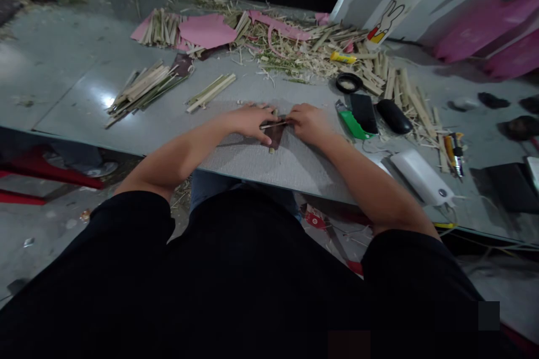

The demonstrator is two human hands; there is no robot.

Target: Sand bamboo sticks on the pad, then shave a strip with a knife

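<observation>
My right hand (309, 122) is closed, its thumb and fingers pinching the end of a thin bamboo strip (274, 124). The strip slants left over a small dark brown sheet (275, 136) on the table. My left hand (251, 121) lies at the sheet's left side with its fingers spread and its thumb apart, close to the strip's other end. Another pale piece pokes out below the sheet at its near edge. To the left of my hands lie a few split bamboo sticks (211, 92).
A larger bundle of bamboo sticks (143, 90) lies farther left. Shavings and pink sheets (208, 31) line the back. On the right are a roll of black tape (348, 83), a green-and-black tool (357, 123), a black oval case (394, 116), a white power bank (421, 176) and a yellow cutter (455, 151).
</observation>
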